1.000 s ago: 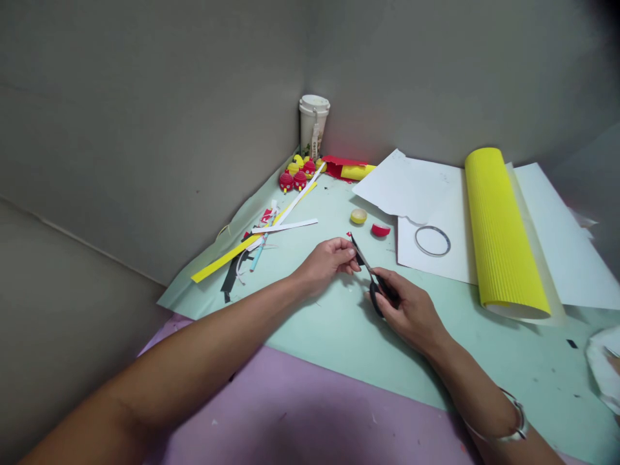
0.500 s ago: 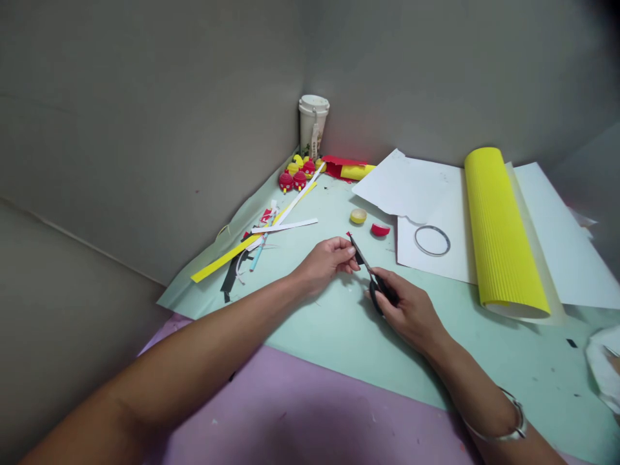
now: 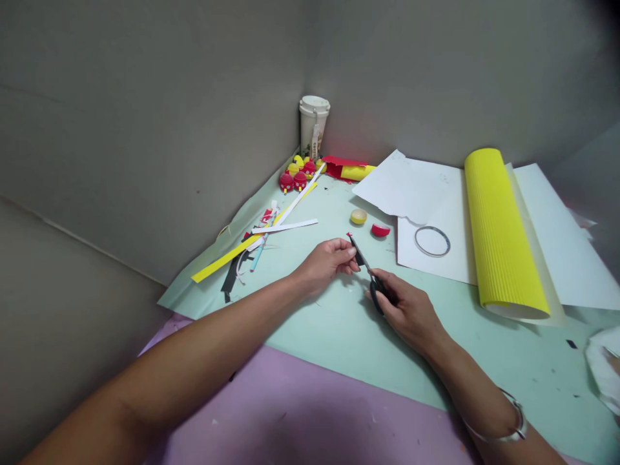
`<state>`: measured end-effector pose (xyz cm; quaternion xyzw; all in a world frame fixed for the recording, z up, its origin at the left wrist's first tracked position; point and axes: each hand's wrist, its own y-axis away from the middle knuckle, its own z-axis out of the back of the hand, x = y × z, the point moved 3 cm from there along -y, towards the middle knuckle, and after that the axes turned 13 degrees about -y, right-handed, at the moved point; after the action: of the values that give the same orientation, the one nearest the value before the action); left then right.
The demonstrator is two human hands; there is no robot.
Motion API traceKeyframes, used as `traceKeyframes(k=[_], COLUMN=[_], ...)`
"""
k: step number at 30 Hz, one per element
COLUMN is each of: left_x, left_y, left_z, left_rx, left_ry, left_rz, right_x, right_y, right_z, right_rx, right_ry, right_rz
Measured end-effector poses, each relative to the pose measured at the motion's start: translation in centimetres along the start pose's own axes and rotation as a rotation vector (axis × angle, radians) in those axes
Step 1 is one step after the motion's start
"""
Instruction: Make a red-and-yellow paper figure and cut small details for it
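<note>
My right hand [image 3: 407,307] is closed around the black-handled scissors [image 3: 372,278], thumb and fingers in the loops. Their blades point up and left, running right beside the fingertips of my left hand [image 3: 329,261]. That hand is pinched closed over a small black piece of paper [image 3: 359,259], which shows behind the blades. A tiny red scrap [image 3: 349,235] is at the tip of the scissors. Just beyond the hands, a yellow half-round piece [image 3: 358,217] and a red half-round piece [image 3: 380,230] rest on the pale green sheet [image 3: 310,342].
Left lie paper strips [image 3: 227,257] and black scraps [image 3: 229,279]. Several red and yellow round figures [image 3: 286,181] stand before a white lidded cup [image 3: 314,126]. Right are white sheets [image 3: 421,187], a ring [image 3: 433,241] and a rolled yellow corrugated sheet [image 3: 504,232]. Grey walls [image 3: 145,129] enclose the back.
The scissor handles have drawn slightly closer together, and the red scrap at the tip has shifted a little. Both hands stay in nearly the same place.
</note>
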<state>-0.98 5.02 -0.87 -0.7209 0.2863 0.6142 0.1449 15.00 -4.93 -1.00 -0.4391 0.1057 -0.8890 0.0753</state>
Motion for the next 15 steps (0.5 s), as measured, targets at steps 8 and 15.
traceKeyframes(k=[8, 15], left_x=[0.0, -0.2], left_y=[-0.3, -0.3], left_z=[0.7, 1.3], left_rx=[-0.070, -0.150], left_ry=[-0.012, -0.068], left_rz=[0.014, 0.010], right_x=[-0.4, -1.2], right_y=[-0.3, -0.6], right_z=[0.3, 0.4], right_rx=[-0.020, -0.037], right_ry=[-0.097, -0.271], right_rz=[-0.142, -0.246])
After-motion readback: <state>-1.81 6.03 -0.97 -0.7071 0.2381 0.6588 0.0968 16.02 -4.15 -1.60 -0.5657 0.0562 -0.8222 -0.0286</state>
